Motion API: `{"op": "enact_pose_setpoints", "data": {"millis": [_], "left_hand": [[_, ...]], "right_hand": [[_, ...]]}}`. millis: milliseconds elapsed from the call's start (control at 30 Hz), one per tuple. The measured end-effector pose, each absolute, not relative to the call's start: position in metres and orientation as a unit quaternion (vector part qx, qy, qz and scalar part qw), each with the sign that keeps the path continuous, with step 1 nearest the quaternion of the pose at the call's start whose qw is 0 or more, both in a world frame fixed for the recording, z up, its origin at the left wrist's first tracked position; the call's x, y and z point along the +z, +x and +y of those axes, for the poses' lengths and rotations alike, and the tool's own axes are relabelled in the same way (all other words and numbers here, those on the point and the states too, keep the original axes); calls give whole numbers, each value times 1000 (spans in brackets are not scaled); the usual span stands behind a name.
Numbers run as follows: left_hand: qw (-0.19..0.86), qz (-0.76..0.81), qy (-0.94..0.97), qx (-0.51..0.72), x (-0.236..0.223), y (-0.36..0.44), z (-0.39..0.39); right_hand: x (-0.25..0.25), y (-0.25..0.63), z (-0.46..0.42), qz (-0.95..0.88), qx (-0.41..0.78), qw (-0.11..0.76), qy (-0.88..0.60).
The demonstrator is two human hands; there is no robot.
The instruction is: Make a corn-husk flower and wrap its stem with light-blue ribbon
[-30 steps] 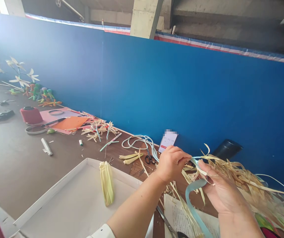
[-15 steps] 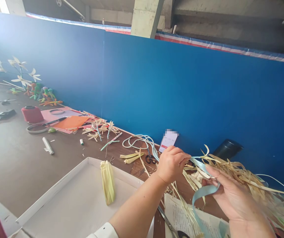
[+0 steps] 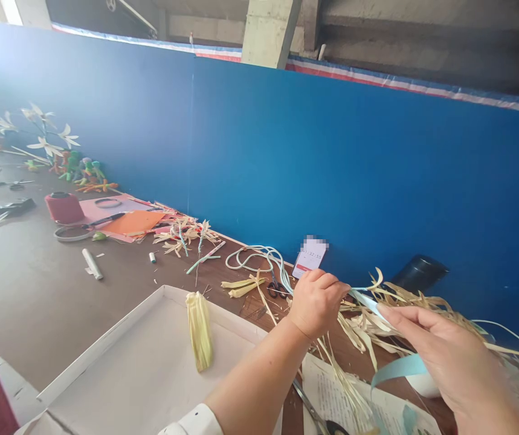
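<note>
Between left hand (image 3: 317, 304) and right hand (image 3: 447, 345), both apparently pinching it, pale-blue ribbon (image 3: 370, 303) stretches.

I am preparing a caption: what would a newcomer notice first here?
Probably the blue partition, filling the background. Next, right of centre, a pale-blue ribbon stretches between the person's left hand and right hand. Lower left: a white tray, a yellowish husk at its far side.

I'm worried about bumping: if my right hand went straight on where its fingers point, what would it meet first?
Beyond the light-blue ribbon it pinches, your right hand would probably meet your left hand, up and left in the picture; depth is unclear from one view.
</note>
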State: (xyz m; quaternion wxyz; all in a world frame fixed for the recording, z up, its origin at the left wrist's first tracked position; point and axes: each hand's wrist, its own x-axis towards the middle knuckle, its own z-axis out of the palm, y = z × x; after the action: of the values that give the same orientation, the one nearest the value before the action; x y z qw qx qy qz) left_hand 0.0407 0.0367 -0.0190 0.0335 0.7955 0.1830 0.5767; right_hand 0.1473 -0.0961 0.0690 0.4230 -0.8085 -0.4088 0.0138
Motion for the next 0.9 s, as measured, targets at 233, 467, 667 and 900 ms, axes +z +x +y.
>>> {"op": "enact_pose_setpoints", "data": {"millis": [233, 467, 667, 900], "left_hand": [[10, 227, 764, 604, -17, 40, 26], [0, 273, 727, 630, -14, 44, 19], [15, 283, 711, 644, -15, 45, 16], [78, 276, 695, 659, -12, 44, 19]], "right_hand": [[73, 106, -101, -447, -90, 240, -857], [60, 81, -100, -442, -159, 253, -846], [41, 66, -94, -431, -129, 360, -817], [26, 51, -89, -458, -129, 460, -750]]}}
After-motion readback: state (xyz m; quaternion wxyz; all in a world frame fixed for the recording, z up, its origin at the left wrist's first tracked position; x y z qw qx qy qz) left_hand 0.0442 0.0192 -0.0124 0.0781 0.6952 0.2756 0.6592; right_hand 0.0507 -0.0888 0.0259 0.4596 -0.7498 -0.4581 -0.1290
